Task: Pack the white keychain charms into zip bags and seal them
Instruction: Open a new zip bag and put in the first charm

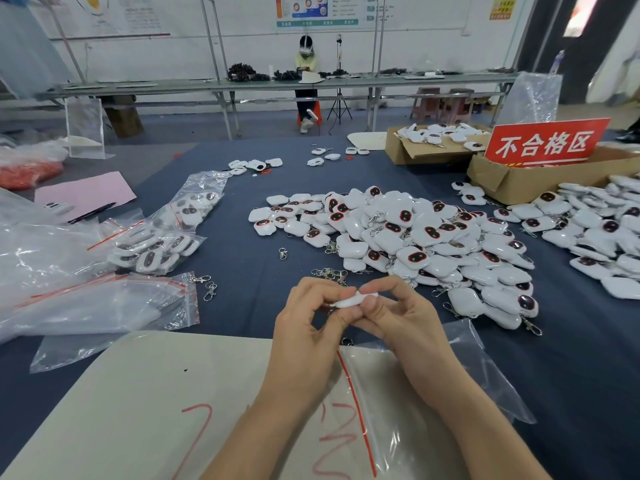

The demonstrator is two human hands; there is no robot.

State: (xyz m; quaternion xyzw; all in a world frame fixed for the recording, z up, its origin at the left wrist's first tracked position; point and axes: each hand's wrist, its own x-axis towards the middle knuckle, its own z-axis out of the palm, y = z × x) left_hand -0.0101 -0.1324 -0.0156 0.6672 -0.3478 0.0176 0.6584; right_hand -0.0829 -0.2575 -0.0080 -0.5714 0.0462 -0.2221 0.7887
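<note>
L hand (308, 327) & R hand (401, 323) pinch white charm (348, 300) between fingertips. Zip bag (388, 427) flat under R wrist. Filled bags (159, 244) w/ charms left of hands; box (394, 150) of charms beyond-right.

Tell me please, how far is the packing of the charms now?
Done: a few filled zip bags lie at the left. In hand: left hand and right hand together pinch one white charm over an empty zip bag. Left: the large pile of loose charms in the middle, and a second pile at the right, so most remains.
</note>
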